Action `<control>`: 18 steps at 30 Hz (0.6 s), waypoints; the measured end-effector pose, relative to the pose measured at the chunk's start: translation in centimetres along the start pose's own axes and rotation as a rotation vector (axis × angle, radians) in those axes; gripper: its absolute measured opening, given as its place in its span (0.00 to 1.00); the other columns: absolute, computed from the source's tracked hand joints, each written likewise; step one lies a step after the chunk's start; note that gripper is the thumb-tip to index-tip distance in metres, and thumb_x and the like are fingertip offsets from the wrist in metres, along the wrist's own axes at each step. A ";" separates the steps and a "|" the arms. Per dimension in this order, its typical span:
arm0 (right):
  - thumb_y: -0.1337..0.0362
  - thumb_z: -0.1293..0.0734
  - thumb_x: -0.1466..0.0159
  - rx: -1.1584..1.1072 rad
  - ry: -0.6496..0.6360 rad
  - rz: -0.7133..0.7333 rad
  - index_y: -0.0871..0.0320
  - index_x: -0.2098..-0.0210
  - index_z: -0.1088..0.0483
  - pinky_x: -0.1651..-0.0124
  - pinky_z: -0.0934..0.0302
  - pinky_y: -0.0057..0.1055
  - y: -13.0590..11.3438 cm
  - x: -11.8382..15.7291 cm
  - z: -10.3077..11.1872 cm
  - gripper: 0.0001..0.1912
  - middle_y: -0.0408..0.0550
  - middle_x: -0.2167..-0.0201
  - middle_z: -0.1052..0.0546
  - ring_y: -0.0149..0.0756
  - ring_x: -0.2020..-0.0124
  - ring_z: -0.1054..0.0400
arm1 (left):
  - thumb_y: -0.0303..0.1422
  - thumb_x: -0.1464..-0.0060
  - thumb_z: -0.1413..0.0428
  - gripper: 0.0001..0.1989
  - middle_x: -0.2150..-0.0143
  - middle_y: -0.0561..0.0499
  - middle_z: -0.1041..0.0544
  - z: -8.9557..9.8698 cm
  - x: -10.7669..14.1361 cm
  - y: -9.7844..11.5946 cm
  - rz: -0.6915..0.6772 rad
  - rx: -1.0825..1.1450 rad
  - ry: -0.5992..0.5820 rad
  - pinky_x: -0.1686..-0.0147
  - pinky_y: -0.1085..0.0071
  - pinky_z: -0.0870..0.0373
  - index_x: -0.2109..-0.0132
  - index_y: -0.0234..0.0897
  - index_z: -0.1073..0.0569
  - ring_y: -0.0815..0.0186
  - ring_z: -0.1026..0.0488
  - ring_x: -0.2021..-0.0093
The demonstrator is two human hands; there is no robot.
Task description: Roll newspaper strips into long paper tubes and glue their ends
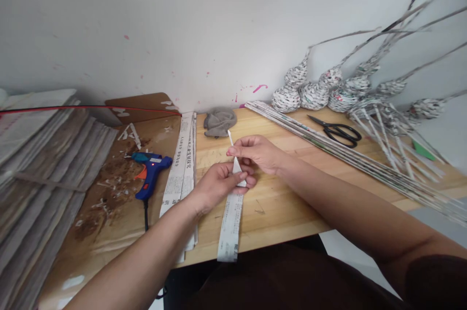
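A newspaper strip (230, 227) hangs down from my hands past the table's front edge, its upper end rolled into a thin pointed tube. Thumb and fingers of my left hand (222, 181) are closed on the strip where it folds into a triangle. Just above, my right hand (257, 153) pinches the narrow rolled part, and the white tip sticks out beyond the fingers. Left of my hands lies a stack of flat newspaper strips (181, 154). Behind them, against the wall, is a crumpled grey cloth (220, 121).
A blue glue gun (151, 173) lies on stained cardboard (120, 212), beside a large tied stack of newspaper (47, 173). To the right are long rolled paper sticks (310, 139), black scissors (341, 132) and several woven paper gourds (314, 95) with long stems.
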State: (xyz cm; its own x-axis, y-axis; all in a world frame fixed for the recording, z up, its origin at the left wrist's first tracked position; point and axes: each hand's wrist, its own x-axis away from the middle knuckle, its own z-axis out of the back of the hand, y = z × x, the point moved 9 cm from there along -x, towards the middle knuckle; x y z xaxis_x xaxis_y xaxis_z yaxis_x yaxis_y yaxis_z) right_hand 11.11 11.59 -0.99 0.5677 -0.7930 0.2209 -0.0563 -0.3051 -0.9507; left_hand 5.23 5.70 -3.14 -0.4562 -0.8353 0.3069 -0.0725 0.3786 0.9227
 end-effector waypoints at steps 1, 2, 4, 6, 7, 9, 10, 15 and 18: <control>0.55 0.25 0.50 -0.023 0.035 -0.007 0.60 0.76 0.34 0.88 0.58 0.21 0.1 0.0 0.2 0.18 0.34 0.89 0.37 0.22 0.90 0.46 | 0.38 0.47 0.41 0.15 0.61 0.43 0.20 -0.1 0.0 0.0 0.008 -0.015 0.000 0.56 0.64 0.28 0.56 0.31 0.24 0.63 0.25 0.59; 0.55 0.25 0.51 -0.041 0.061 -0.012 0.59 0.77 0.36 0.89 0.58 0.20 0.1 0.0 0.4 0.19 0.34 0.89 0.37 0.22 0.90 0.47 | 0.38 0.47 0.41 0.15 0.62 0.44 0.20 -0.1 0.1 0.0 0.015 -0.027 0.003 0.56 0.65 0.28 0.56 0.32 0.24 0.63 0.25 0.59; 0.54 0.25 0.52 -0.046 0.078 -0.006 0.59 0.77 0.36 0.88 0.58 0.20 -0.1 0.1 0.6 0.19 0.35 0.89 0.36 0.21 0.90 0.47 | 0.38 0.46 0.42 0.15 0.62 0.44 0.20 -0.1 0.1 0.0 0.018 -0.038 0.004 0.56 0.65 0.28 0.57 0.32 0.24 0.63 0.25 0.58; 0.53 0.26 0.49 -0.024 0.007 -0.003 0.61 0.73 0.31 0.87 0.57 0.20 -0.3 0.1 0.2 0.17 0.36 0.87 0.35 0.21 0.88 0.46 | 0.39 0.45 0.43 0.15 0.62 0.44 0.21 -0.1 0.1 0.0 0.009 -0.037 -0.007 0.56 0.64 0.28 0.56 0.32 0.25 0.62 0.25 0.58; 0.54 0.27 0.48 -0.011 -0.037 -0.001 0.62 0.70 0.29 0.86 0.55 0.21 -0.4 0.1 -0.1 0.17 0.36 0.86 0.34 0.21 0.87 0.45 | 0.39 0.45 0.43 0.15 0.61 0.44 0.21 -0.1 0.1 0.0 0.005 -0.035 -0.011 0.55 0.63 0.28 0.56 0.32 0.25 0.62 0.25 0.57; 0.55 0.27 0.48 -0.004 -0.068 0.008 0.63 0.67 0.27 0.84 0.53 0.21 -0.5 0.1 -0.2 0.17 0.37 0.84 0.33 0.21 0.86 0.45 | 0.39 0.45 0.43 0.15 0.61 0.44 0.21 0.0 0.1 0.0 0.003 -0.031 -0.008 0.55 0.63 0.28 0.56 0.32 0.25 0.62 0.25 0.57; 0.56 0.26 0.49 -0.014 -0.041 0.020 0.63 0.70 0.28 0.84 0.53 0.21 -0.6 0.1 0.0 0.16 0.37 0.84 0.33 0.21 0.85 0.45 | 0.38 0.45 0.43 0.15 0.61 0.44 0.21 -0.1 0.1 0.0 0.000 -0.032 -0.007 0.55 0.63 0.28 0.56 0.32 0.25 0.62 0.25 0.57; 0.55 0.24 0.52 -0.064 0.126 0.074 0.61 0.78 0.34 0.83 0.53 0.21 -1.0 0.0 1.6 0.18 0.37 0.82 0.32 0.20 0.85 0.45 | 0.37 0.45 0.43 0.13 0.62 0.45 0.21 -0.3 0.2 0.2 -0.011 -0.051 -0.006 0.58 0.67 0.28 0.57 0.32 0.24 0.63 0.25 0.59; 0.54 0.27 0.48 -0.033 0.009 0.058 0.62 0.71 0.27 0.80 0.50 0.21 -0.9 -0.1 0.8 0.16 0.41 0.77 0.28 0.21 0.81 0.41 | 0.38 0.45 0.43 0.14 0.62 0.45 0.20 -0.2 0.2 0.1 0.011 -0.049 0.005 0.58 0.67 0.28 0.57 0.32 0.24 0.63 0.25 0.59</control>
State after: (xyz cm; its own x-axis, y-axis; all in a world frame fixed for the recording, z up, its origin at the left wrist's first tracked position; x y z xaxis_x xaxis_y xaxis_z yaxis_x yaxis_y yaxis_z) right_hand 11.80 12.37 -0.30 0.5554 -0.8145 0.1675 -0.1158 -0.2752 -0.9544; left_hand 5.32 5.46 -2.91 -0.4521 -0.8333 0.3183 -0.0238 0.3680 0.9295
